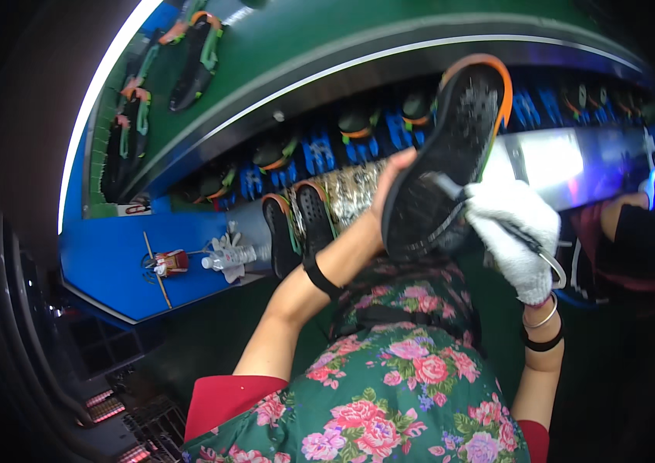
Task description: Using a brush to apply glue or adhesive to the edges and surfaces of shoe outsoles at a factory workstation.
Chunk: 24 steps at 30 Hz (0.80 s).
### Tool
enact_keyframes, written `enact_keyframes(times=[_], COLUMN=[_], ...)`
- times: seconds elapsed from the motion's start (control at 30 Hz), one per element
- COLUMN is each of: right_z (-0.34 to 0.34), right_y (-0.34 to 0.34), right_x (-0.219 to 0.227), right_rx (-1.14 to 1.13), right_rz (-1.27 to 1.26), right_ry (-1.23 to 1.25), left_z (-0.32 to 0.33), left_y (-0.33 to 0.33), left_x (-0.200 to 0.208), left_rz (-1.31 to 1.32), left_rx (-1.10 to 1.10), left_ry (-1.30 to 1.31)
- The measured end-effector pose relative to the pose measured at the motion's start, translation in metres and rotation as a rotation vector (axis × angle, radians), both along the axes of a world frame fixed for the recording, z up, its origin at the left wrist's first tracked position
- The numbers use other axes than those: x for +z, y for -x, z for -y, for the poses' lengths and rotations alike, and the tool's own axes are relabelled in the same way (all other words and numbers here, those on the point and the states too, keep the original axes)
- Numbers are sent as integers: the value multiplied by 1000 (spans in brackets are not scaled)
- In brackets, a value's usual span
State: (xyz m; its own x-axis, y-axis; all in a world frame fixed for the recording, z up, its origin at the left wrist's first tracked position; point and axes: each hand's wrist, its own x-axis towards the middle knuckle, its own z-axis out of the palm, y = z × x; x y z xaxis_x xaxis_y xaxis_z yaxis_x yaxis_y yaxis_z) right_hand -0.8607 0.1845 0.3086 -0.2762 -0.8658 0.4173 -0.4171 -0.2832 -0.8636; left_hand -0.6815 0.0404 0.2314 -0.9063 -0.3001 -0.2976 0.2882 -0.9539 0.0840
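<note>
A black shoe [459, 127] with an orange rim at its far end is held up in front of me, its dark underside toward me. My left hand [394, 179], bare, grips it along the left edge; most of those fingers are hidden behind the shoe. In a white knitted glove, my right hand [514, 228] is closed round a slim tool that looks like a brush. Its pale tip [445, 186] lies against the underside near the wide end. Two more black-and-orange shoes [313, 214] lean side by side, left of the held one.
Blue table [111, 270] at left bears a clear bottle [229, 258], a pale glove and a red-and-white container [172, 262]. Behind runs a rack of shoes on blue holders [318, 154]; above it, a green belt [327, 46] carries shoe uppers [198, 62]. A person [624, 231] sits at right.
</note>
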Motion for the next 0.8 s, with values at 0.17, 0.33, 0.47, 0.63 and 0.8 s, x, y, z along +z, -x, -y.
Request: enact_keyframes(times=[0.17,0.33,0.47,0.63,0.8], right_z=[21,-4,-34,-49,-44], right_y=[19,-13,-1,-3,-26], right_x=[5,21,15,-7,-42], right_rx=[-246,251,88,-113,-146], right_rz=[-410,-44,610,801,772], right_ry=[221,102,-47,-19,-224], left_z=[-27,-12,4,89,170], left_y=[-6,-28,-51,-36,-4], left_x=[6,16,59,115,125], left_rz=[-78,44,-214,-568,-359], left_rx=[-87,152,42,-41,404], left_ry=[-58,-31,414,667,89])
